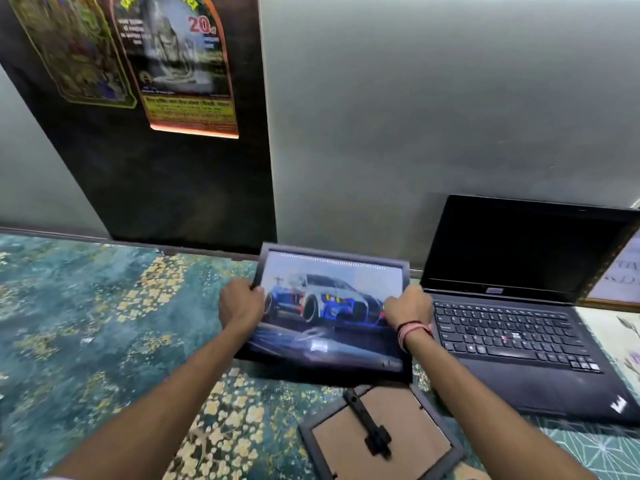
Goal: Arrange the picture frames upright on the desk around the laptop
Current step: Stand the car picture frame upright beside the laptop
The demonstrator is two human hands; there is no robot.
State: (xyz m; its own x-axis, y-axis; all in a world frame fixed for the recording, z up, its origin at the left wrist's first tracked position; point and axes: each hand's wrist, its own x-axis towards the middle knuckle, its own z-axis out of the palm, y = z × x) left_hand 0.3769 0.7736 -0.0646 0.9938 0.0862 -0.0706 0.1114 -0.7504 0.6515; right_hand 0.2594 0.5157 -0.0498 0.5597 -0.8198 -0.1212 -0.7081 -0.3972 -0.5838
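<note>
A dark-framed picture of a white and blue race car (332, 306) is held tilted, just left of the open black laptop (519, 327). My left hand (240, 303) grips its left edge and my right hand (408, 310), with a thread band at the wrist, grips its right edge. Nearer to me a second frame (381, 441) lies face down, showing its brown backing and black stand. A gold-edged frame (620, 271) stands upright to the right of the laptop screen, partly cut off by the image edge.
The desk is covered by a teal and gold patterned cloth (104, 323). A grey wall (415, 133) rises behind it, with a dark panel carrying posters (180, 64) at the left. A pale floral sheet (620, 341) lies right of the laptop.
</note>
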